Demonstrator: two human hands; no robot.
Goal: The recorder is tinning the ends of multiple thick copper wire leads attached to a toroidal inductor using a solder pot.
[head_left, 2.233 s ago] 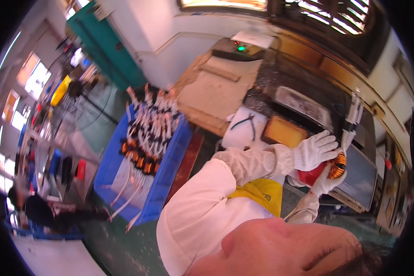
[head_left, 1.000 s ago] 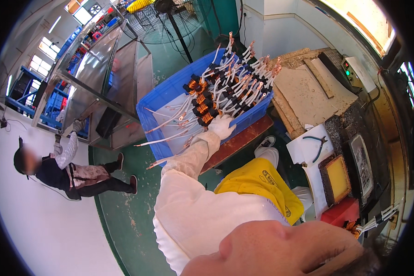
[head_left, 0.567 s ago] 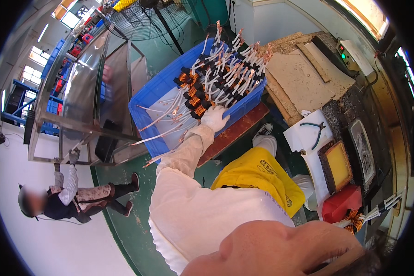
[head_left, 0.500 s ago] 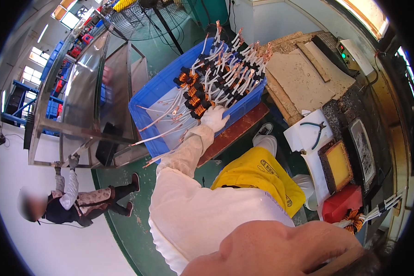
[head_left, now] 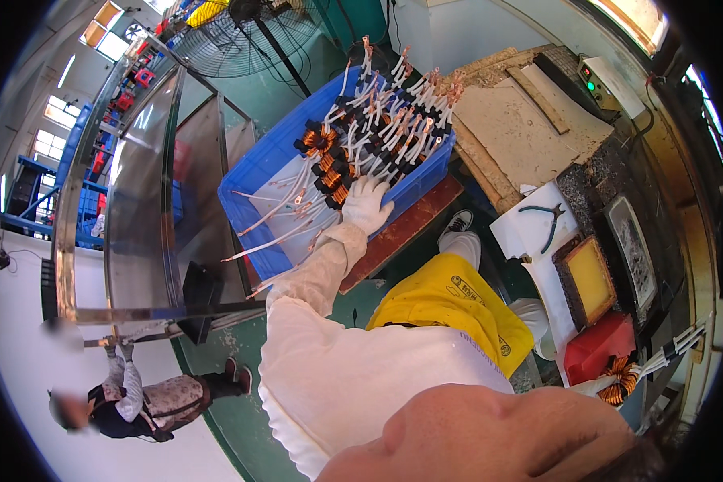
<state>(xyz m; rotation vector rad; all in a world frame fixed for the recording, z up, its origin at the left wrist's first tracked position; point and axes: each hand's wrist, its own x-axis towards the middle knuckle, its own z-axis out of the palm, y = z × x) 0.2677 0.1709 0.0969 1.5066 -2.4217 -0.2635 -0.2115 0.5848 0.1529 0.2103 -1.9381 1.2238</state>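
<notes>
My left hand (head_left: 367, 206), in a white glove, reaches into a blue plastic crate (head_left: 253, 229). Its fingers curl down at the near end of a row of copper-wound toroidal coils (head_left: 329, 173) with black blocks; the fingertips are partly hidden among them. White-sleeved leads (head_left: 394, 136) with bare copper ends stand up from the packed coils, and others lie over the crate's left part. At the lower right, another toroidal coil (head_left: 618, 381) with white leads is held by my right hand (head_left: 588, 387), of which only a pale gloved bit shows beside a red container.
Pliers (head_left: 551, 226) lie on white paper on the right-hand bench, near a square tray of yellow material (head_left: 590, 281) and a red container (head_left: 598, 350). A floor fan (head_left: 249, 36) stands beyond the crate. At left, a co-worker (head_left: 157, 398) holds a metal-framed rack (head_left: 120, 312).
The co-worker and the metal rack have shifted toward the lower part of the view. My left hand stays at the coils with its fingers slightly moved; the whole view has shifted a little.
</notes>
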